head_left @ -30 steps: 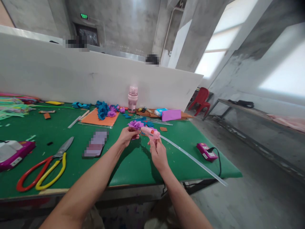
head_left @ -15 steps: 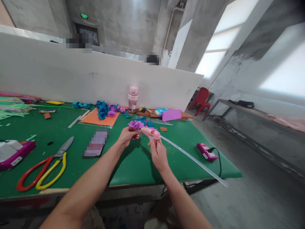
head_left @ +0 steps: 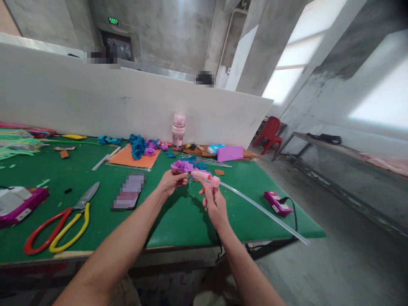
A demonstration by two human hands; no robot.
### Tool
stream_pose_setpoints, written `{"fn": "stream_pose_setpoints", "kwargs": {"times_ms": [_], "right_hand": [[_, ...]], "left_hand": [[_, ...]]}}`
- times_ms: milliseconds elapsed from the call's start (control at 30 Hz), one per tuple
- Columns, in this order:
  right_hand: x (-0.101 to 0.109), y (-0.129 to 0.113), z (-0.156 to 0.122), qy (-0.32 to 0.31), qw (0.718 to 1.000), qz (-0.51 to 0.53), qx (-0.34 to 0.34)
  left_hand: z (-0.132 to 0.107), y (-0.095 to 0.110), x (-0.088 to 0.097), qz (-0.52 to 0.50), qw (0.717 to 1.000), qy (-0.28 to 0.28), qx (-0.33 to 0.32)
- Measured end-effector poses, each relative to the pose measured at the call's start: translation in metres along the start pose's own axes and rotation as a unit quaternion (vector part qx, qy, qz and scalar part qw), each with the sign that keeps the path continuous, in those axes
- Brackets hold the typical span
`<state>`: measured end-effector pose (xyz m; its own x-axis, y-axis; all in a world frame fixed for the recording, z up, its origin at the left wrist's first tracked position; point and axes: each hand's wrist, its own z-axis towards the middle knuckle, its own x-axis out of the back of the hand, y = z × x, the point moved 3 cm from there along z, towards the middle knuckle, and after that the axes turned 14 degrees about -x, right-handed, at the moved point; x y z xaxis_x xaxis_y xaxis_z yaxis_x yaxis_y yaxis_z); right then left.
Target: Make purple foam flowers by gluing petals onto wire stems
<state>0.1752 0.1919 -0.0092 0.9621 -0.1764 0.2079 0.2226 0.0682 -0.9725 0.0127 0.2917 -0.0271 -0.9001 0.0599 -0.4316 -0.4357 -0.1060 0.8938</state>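
My left hand [head_left: 170, 182] is closed around a purple paper flower [head_left: 182, 165], held just above the green table [head_left: 178, 221]. My right hand [head_left: 214, 204] grips a pink glue gun [head_left: 205, 177] whose nozzle points left at the flower. A long clear glue stick [head_left: 264, 213] runs out of the gun's back toward the lower right, past the table's edge.
Red and yellow scissors [head_left: 59, 227] lie at the front left beside a pink-edged box [head_left: 19, 204]. An orange sheet [head_left: 134, 158] with blue and purple flowers [head_left: 140, 146], a pink bottle [head_left: 178, 131] and a purple case [head_left: 229, 153] sit near the white partition. A magenta plug block [head_left: 276, 202] lies at the right.
My right hand and the glue gun have shifted slightly right, away from the flower. The left hand has barely moved.
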Motion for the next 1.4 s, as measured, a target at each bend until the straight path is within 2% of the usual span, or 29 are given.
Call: {"fn": "stream_pose_setpoints", "kwargs": {"times_ms": [67, 167, 333, 433, 600, 800, 967, 1133, 1400], "right_hand": [[0.003, 0.004, 0.004, -0.025, 0.993, 0.096, -0.058], [0.011, 0.010, 0.011, -0.064, 0.968, 0.199, -0.139], [0.036, 0.030, 0.031, -0.066, 0.942, 0.238, -0.228], [0.049, 0.044, 0.044, -0.068, 0.943, 0.208, -0.251], [0.060, 0.056, 0.058, -0.066, 0.956, 0.136, -0.253], [0.055, 0.060, 0.065, -0.047, 0.966, 0.068, -0.243], [0.049, 0.041, 0.056, -0.021, 0.973, 0.083, -0.215], [0.032, 0.012, 0.035, -0.034, 0.985, 0.111, -0.128], [0.002, 0.005, 0.024, -0.025, 0.998, 0.014, -0.056]], "left_hand": [[0.000, 0.000, 0.000, -0.020, 1.000, -0.005, 0.010], [-0.001, 0.001, -0.003, -0.044, 0.999, -0.018, 0.026], [-0.003, 0.006, -0.006, -0.052, 0.998, -0.030, 0.037], [-0.004, 0.006, -0.007, -0.050, 0.997, -0.040, 0.037], [-0.003, 0.005, -0.006, -0.044, 0.997, -0.054, 0.034], [-0.002, 0.004, -0.004, -0.042, 0.997, -0.058, 0.036], [0.000, 0.001, -0.001, -0.047, 0.997, -0.043, 0.035], [-0.001, 0.001, -0.001, -0.033, 0.998, -0.043, 0.024], [-0.002, 0.002, -0.002, -0.017, 0.999, -0.038, 0.018]]}}
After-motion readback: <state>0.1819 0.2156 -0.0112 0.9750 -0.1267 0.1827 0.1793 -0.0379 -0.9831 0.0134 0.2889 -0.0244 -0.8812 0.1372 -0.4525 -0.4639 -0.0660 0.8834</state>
